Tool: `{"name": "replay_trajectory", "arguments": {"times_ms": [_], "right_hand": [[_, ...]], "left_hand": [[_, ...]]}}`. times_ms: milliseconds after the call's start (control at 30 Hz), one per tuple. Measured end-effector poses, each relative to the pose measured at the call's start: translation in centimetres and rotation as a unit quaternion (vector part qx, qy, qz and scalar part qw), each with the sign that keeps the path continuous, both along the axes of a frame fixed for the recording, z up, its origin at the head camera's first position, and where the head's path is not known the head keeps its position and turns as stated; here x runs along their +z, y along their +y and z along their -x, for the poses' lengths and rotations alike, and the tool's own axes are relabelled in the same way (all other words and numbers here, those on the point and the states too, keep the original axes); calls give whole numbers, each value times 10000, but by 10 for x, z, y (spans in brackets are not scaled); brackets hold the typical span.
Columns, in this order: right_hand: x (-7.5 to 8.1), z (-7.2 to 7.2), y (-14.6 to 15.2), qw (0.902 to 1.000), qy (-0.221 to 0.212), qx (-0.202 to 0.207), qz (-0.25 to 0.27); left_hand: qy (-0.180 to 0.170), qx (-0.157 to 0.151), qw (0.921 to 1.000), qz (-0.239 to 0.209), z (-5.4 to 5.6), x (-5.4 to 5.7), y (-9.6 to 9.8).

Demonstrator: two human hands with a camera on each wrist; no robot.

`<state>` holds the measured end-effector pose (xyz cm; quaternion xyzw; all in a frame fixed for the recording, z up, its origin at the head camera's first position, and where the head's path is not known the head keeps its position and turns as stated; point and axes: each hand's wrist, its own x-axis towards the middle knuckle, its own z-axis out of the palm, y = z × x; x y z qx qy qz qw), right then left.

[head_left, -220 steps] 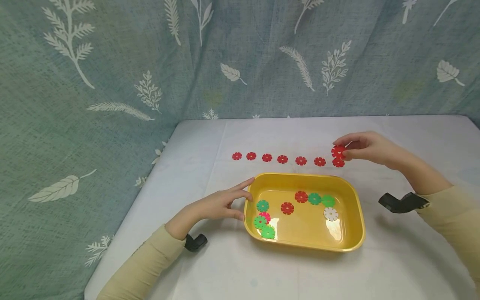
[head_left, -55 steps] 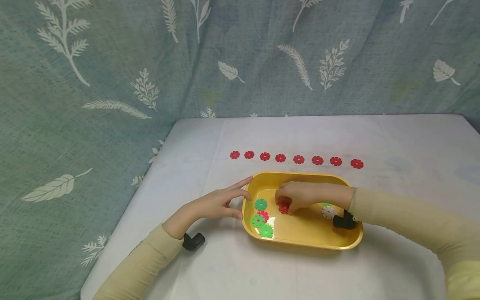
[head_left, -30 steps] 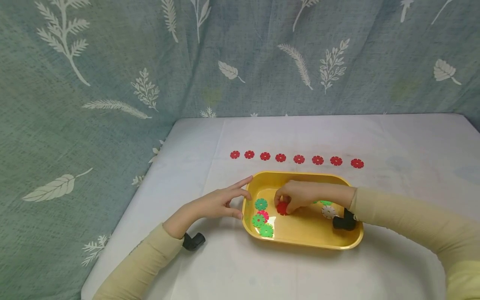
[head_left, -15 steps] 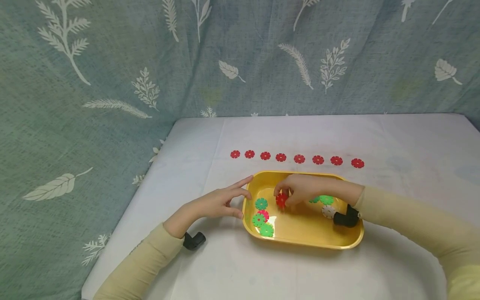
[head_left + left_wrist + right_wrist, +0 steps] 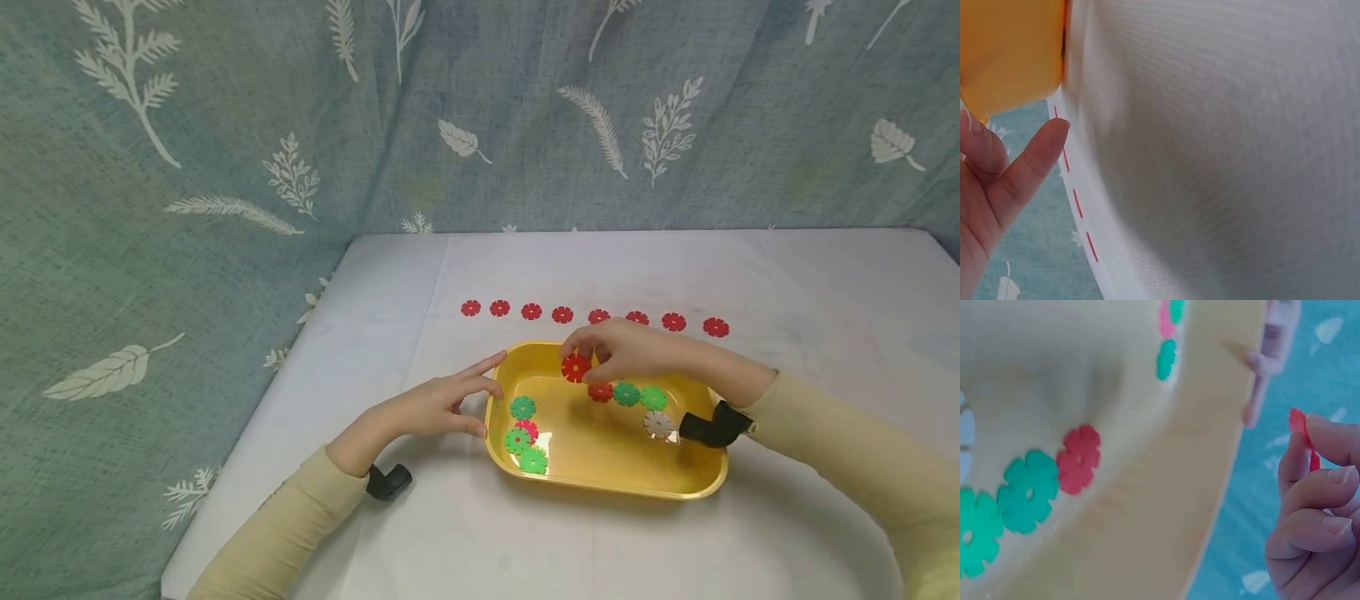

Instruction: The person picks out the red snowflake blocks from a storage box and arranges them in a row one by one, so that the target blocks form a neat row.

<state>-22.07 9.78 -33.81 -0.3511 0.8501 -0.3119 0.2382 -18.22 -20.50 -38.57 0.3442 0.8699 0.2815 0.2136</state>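
My right hand pinches a red notched plastic disc between thumb and fingers, raised over the far inner wall of the yellow tray. In the right wrist view the held disc is seen nearly edge-on. My left hand is at the tray's left end, fingers spread with their tips at the rim. Another red disc lies in the tray beside a teal disc, a green disc and a white disc. A pink disc lies among green ones at the left.
Beyond the tray, several red discs form a spaced row across the white table; my right hand partly covers its middle in the head view. A leaf-patterned cloth hangs behind the table and to its left.
A red disc has been added at the row's right end. My right hand then reached into the tray, gripped another red disc and lifted it towards the far rim. My left hand stayed put.
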Motion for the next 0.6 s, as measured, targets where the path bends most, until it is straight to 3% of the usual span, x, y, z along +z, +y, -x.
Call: {"name": "replay_trajectory", "arguments": {"times_ms": [333, 600], "right_hand": [[17, 1, 34, 9979, 209, -503, 349], [23, 1, 67, 9917, 255, -1191, 403]], "left_hand": [[1, 38, 10000, -21, 0, -2, 0], [5, 37, 10000, -44, 1, -2, 0]]}}
